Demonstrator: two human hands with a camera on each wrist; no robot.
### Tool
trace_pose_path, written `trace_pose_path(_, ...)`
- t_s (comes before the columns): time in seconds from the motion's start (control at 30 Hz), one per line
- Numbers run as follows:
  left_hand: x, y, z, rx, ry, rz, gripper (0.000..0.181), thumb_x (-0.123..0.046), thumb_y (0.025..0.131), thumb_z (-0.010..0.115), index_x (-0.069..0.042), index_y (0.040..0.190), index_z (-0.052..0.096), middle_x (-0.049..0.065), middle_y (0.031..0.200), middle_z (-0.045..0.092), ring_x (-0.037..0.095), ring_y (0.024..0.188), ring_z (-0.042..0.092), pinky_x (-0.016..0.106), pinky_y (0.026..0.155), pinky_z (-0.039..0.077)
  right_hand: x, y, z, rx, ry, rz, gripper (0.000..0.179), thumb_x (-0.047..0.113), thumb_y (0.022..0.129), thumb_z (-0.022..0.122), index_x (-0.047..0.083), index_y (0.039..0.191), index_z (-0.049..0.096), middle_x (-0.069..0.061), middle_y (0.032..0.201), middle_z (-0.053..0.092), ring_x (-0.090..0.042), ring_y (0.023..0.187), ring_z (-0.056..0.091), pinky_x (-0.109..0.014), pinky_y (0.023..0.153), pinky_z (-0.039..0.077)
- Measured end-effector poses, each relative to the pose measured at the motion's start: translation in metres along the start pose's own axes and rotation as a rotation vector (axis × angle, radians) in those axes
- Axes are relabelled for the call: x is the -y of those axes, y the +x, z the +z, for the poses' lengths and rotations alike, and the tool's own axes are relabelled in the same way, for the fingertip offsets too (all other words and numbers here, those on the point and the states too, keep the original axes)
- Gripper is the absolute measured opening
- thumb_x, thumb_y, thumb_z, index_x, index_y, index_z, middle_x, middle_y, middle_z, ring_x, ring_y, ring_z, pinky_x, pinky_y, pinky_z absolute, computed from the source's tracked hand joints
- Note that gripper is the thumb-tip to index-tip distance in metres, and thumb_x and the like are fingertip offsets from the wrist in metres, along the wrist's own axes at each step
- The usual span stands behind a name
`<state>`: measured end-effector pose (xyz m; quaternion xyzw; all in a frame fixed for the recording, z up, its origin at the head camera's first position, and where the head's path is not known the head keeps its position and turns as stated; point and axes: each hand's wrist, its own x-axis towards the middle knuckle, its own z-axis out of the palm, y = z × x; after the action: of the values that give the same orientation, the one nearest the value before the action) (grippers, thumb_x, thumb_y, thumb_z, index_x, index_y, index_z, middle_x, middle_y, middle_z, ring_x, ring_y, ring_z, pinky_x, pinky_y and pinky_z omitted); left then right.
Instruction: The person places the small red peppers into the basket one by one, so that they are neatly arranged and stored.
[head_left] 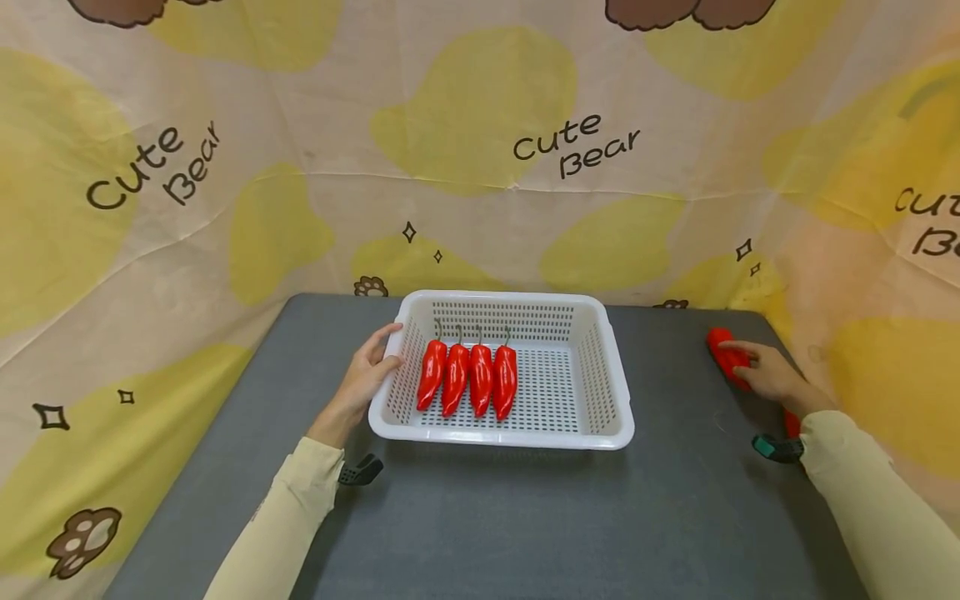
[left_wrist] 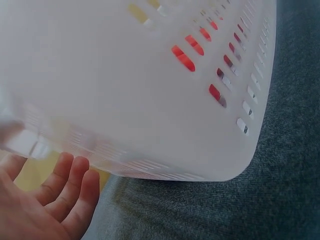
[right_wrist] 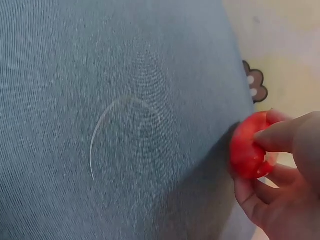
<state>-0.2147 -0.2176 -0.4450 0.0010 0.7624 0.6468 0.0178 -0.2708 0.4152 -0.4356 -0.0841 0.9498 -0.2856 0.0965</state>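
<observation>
"Step?"
"Grasping, I'd judge: right hand (head_left: pixel 776 379) pinches a red pepper (head_left: pixel 726 354) near the worktop's (head_left: pixel 480 517) far-right corner; left hand (head_left: pixel 358 390) holds the white basket (head_left: pixel 510 439)."
"Next?"
"I'd want a clear lift, basketward."

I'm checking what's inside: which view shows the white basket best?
The head view: it shows nearly the whole white basket, with four red peppers inside. The left wrist view gives only part of its outside, with some red showing through; the right wrist view shows none of it.
</observation>
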Motion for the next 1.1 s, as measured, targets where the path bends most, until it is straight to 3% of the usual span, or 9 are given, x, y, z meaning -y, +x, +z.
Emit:
trace_pose_path(0.07, 0.000, 0.001, 0.000, 0.000, -0.007, 0.003, 0.059, -0.005, 0.100, 0.049, -0.019, 0.155, 0.036, 0.032, 0.140, 0.052, 0.027, 0.097, 0.068, 0.032, 0.074, 0.061, 0.003, -0.001, 0.001, 0.003, 0.037, 0.001, 0.055, -0.001, 0.099, 0.051, -0.009, 0.150, 0.035, -0.047, 0.151, 0.023, -0.062, 0.126, 0.038, -0.038, 0.079, 0.049)
trace_pose_path(0.2, 0.000, 0.001, 0.000, 0.007, -0.017, 0.011, 0.059, -0.004, 0.099, 0.049, -0.017, 0.155, 0.035, 0.032, 0.140, 0.052, 0.026, 0.097, 0.068, 0.031, 0.073, 0.061, 0.012, -0.002, 0.002, 0.014, 0.097, -0.005, 0.057, 0.004, 0.103, 0.048, -0.003, 0.156, 0.028, -0.044, 0.157, 0.016, -0.066, 0.135, 0.031, -0.049, 0.092, 0.052)
trace_pose_path(0.27, 0.000, 0.001, 0.001, 0.005, -0.020, 0.012, 0.058, -0.004, 0.099, 0.049, -0.017, 0.155, 0.036, 0.033, 0.139, 0.052, 0.026, 0.096, 0.068, 0.030, 0.072, 0.061, 0.017, -0.002, 0.002, 0.011, 0.117, -0.011, 0.058, 0.008, 0.105, 0.048, -0.001, 0.157, 0.026, -0.042, 0.158, 0.016, -0.065, 0.137, 0.030, -0.048, 0.093, 0.053)
trace_pose_path(0.43, 0.001, 0.002, 0.001, 0.004, -0.023, 0.009, 0.058, -0.003, 0.099, 0.049, -0.017, 0.154, 0.036, 0.032, 0.138, 0.053, 0.023, 0.093, 0.068, 0.029, 0.072, 0.060, 0.029, -0.001, 0.004, -0.019, 0.191, -0.040, 0.061, 0.014, 0.105, 0.051, -0.002, 0.158, 0.024, -0.042, 0.157, 0.021, -0.063, 0.139, 0.028, -0.017, 0.074, 0.052)
trace_pose_path(0.5, 0.000, 0.001, 0.001, 0.009, -0.023, 0.010, 0.059, -0.004, 0.099, 0.048, -0.017, 0.155, 0.035, 0.033, 0.139, 0.052, 0.022, 0.093, 0.068, 0.029, 0.072, 0.060, 0.035, -0.001, 0.005, -0.026, 0.230, -0.051, 0.061, 0.013, 0.105, 0.051, -0.003, 0.157, 0.023, -0.042, 0.157, 0.022, -0.061, 0.140, 0.028, -0.013, 0.071, 0.049)
trace_pose_path(0.57, 0.000, 0.000, 0.000, 0.004, -0.016, 0.011, 0.059, -0.004, 0.099, 0.049, -0.017, 0.155, 0.035, 0.033, 0.139, 0.052, 0.021, 0.093, 0.068, 0.029, 0.072, 0.060, 0.041, 0.000, 0.007, -0.028, 0.251, -0.063, 0.061, 0.012, 0.105, 0.051, -0.003, 0.157, 0.023, -0.042, 0.157, 0.023, -0.055, 0.138, 0.036, -0.012, 0.072, 0.050)
trace_pose_path(0.67, -0.002, -0.001, -0.001, -0.006, -0.005, 0.010, 0.059, -0.004, 0.099, 0.048, -0.017, 0.155, 0.035, 0.032, 0.140, 0.052, 0.020, 0.094, 0.068, 0.030, 0.073, 0.060, 0.051, 0.002, 0.010, -0.017, 0.287, -0.080, 0.062, 0.014, 0.105, 0.050, -0.002, 0.158, 0.021, -0.041, 0.155, 0.028, -0.021, 0.121, 0.057, -0.014, 0.076, 0.052)
trace_pose_path(0.8, -0.002, -0.002, -0.002, 0.001, -0.009, -0.003, 0.060, -0.004, 0.099, 0.048, -0.019, 0.156, 0.034, 0.031, 0.141, 0.051, 0.022, 0.096, 0.068, 0.031, 0.074, 0.060, 0.060, 0.002, 0.012, 0.018, 0.346, -0.112, 0.064, 0.016, 0.106, 0.051, -0.001, 0.159, 0.019, -0.040, 0.156, 0.026, 0.017, 0.098, 0.050, -0.014, 0.079, 0.054)
trace_pose_path(1.1, -0.001, -0.002, 0.000, 0.002, -0.024, 0.003, 0.060, -0.005, 0.100, 0.049, -0.019, 0.156, 0.035, 0.031, 0.142, 0.051, 0.023, 0.098, 0.067, 0.032, 0.075, 0.060, 0.079, -0.001, 0.014, 0.046, 0.407, -0.169, 0.065, 0.011, 0.103, 0.054, -0.003, 0.158, 0.021, -0.038, 0.156, 0.028, 0.013, 0.100, 0.054, -0.016, 0.080, 0.055)
